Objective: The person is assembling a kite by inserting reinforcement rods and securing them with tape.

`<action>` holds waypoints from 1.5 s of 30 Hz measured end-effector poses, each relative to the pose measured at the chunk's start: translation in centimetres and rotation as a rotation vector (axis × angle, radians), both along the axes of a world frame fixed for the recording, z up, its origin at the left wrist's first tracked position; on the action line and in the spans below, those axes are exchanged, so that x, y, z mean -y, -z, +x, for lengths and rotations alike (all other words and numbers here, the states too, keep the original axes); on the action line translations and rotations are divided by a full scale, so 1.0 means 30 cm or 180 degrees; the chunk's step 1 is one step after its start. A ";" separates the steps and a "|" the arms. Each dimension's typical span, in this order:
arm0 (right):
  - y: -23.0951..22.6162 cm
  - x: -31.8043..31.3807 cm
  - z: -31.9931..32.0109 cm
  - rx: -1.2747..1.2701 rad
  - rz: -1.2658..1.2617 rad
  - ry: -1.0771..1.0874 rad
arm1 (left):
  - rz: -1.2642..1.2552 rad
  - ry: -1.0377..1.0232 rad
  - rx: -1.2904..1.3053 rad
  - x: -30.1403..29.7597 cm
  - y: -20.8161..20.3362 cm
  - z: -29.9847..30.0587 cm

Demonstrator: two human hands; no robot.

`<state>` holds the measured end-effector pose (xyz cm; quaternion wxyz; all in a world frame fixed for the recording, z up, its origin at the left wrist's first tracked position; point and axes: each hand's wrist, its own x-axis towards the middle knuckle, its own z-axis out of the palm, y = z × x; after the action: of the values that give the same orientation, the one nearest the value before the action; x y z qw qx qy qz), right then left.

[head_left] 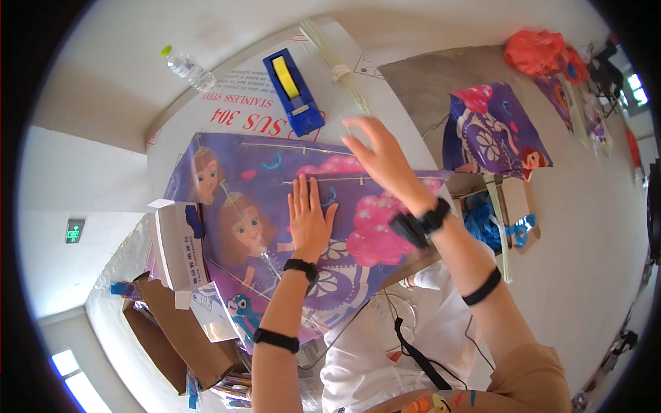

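Observation:
A purple printed sheet (pixel 268 206) with cartoon figures and pink balloons lies on the table, layered over another like it. Thin pale rods run across the sheets, as on a kite. My left hand (pixel 310 220) presses flat on the upper sheet, fingers stretched out. Over the far edge of the sheets reaches my right hand (pixel 377 155), thumb and forefinger apart, near the lower end of a bundle of thin pale rods (pixel 339 69). No held thing can be made out in it. Left of that bundle stands a blue tape dispenser (pixel 296 96) with a yellow roll.
A clear bottle (pixel 187 69) lies at the table's far left. At the left edge is a white carton (pixel 180 248), with a brown cardboard box (pixel 175 337) below. On the right are another purple printed sheet (pixel 489 134), a box of blue material (pixel 482 220) and red bags (pixel 537 51).

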<state>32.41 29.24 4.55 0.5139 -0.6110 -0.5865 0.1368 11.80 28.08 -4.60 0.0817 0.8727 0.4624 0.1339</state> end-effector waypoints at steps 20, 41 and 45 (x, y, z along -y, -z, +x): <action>-0.032 -0.467 -0.107 -0.2677 -0.1476 0.0102 | -0.0158 -0.0209 0.0383 -0.006 -0.011 0.019; 0.269 -0.153 -0.301 -0.3145 -0.0167 0.0019 | -0.0091 -0.0182 0.0292 -0.011 0.000 -0.010; 0.165 0.123 -0.253 -0.3012 -0.0388 0.0426 | -0.0031 -0.0200 0.0237 -0.002 0.006 -0.012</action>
<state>24.81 25.55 -0.39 0.6953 -0.5471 -0.2385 0.4005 11.45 28.14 -4.77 0.0989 0.8517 0.4870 0.1664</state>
